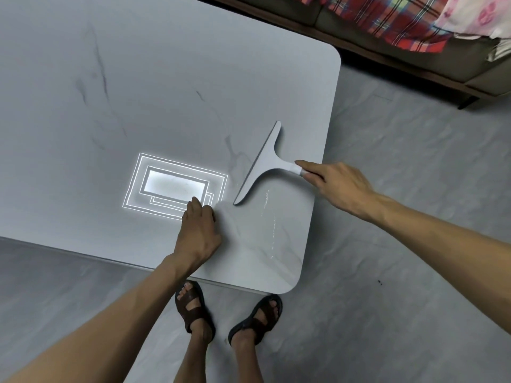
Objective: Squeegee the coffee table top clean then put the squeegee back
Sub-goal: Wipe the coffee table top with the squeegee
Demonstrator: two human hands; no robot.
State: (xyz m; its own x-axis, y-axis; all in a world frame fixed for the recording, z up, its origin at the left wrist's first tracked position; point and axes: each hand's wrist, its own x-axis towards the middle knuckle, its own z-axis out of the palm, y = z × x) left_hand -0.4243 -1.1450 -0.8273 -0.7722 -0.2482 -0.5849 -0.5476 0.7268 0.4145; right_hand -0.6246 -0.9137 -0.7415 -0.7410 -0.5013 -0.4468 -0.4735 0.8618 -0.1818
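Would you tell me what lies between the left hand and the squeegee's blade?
Nothing: in the head view only a bare strip of the table top separates the left hand from the squeegee, which the right hand holds.

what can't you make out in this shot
Head view only:
- pale grey T-shaped squeegee: handle end hidden inside the right hand.
- left hand: fingertips hidden behind its own knuckles.
- grey marbled coffee table top: far and left sides cut off by the frame edge.
- squeegee's storage spot: out of frame.
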